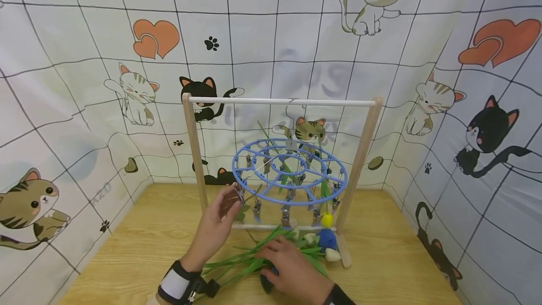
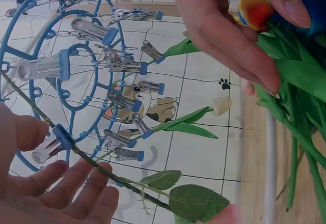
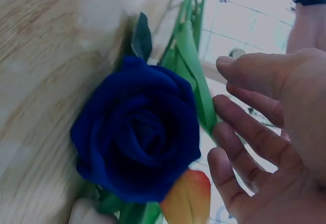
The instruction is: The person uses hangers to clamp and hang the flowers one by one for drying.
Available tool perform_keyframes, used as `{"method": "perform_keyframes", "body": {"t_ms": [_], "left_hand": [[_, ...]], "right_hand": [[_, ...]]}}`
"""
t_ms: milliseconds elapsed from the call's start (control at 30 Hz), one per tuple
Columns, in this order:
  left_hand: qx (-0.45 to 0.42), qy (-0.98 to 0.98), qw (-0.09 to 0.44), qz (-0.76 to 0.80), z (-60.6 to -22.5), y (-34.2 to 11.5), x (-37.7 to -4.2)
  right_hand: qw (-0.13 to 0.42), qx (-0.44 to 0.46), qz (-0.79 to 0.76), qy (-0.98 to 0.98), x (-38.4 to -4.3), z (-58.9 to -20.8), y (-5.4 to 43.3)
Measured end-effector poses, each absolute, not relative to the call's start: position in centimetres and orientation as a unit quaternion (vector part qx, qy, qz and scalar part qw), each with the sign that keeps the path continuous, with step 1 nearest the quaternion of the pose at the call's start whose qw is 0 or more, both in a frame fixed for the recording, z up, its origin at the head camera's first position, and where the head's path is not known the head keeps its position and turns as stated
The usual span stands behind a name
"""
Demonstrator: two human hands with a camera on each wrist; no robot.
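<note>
Blue clip hanger (image 1: 288, 174), wooden stand (image 1: 362, 154), flowers (image 1: 327, 240) below, cat-print backdrop (image 1: 254, 36)

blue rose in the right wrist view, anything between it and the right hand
Partly: a green leaf slants down between the blue rose and part of the right hand; below it, nothing visible does.

Rack (image 1: 364, 149): up on the table (image 1: 381, 248), backdrop (image 1: 254, 60) behind it.
Ring hanger (image 1: 288, 175): slung from the rack's bar, clips (image 1: 286, 213) dangling underneath.
Hanging tulip (image 1: 326, 220): head-down, over at the hanger's right side.
Left hand (image 1: 217, 225): here at the hanger's left rim, beside a clip holding a leafy stem (image 2: 196, 203).
Right hand (image 1: 292, 265): across the flower pile (image 1: 255, 264), before the rack.
Pile: stems to the left, several heads right, by the rack's foot.
Rose (image 3: 135, 132): low on the table, another tulip (image 3: 189, 198) beside it.
</note>
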State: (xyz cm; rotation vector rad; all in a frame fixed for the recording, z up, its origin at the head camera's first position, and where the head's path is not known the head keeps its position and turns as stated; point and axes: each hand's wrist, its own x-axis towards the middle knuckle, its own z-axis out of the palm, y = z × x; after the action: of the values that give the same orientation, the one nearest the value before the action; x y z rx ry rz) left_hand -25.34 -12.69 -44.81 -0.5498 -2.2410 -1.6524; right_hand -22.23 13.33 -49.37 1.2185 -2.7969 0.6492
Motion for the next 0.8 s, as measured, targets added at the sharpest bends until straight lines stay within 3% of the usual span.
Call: {"method": "perform_keyframes", "body": {"t_ms": [400,800], "left_hand": [[-0.149,-0.823,0.146,-0.529,-46.7,-13.9,-23.8],[-0.112,-0.863,0.087,-0.485,-47.5,-14.1,-22.0]], "right_hand": [[0.067,0.392,0.139,-0.907,-22.9,-50.8,12.1],[0.080,0.372,0.156,-0.911,-22.7,-50.6,12.1]]}}
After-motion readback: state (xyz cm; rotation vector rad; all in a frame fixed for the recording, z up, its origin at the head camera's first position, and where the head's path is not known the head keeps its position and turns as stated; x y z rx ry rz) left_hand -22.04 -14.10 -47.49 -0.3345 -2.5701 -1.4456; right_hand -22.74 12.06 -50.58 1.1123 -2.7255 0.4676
